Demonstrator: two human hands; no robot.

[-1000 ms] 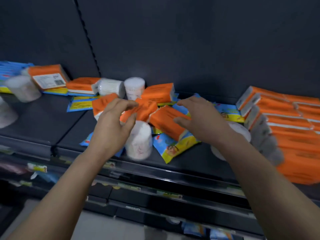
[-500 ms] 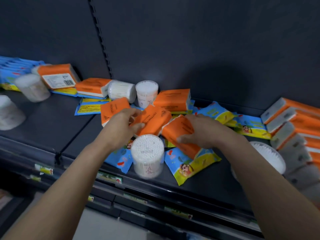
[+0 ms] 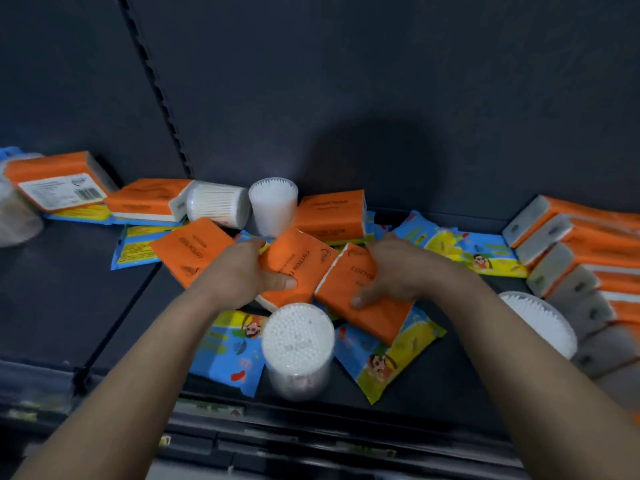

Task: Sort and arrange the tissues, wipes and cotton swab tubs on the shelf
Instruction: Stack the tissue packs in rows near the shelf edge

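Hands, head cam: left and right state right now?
Left hand: holding an orange tissue pack, thumb on top.
Right hand: holding the neighbouring orange tissue pack.

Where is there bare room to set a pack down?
Bare shelf left, between labelled tissue pack and front edge. Smaller gap front right, between wipes pack and swab tub. Crowded in the middle, where left hand and right hand each grip an orange pack.
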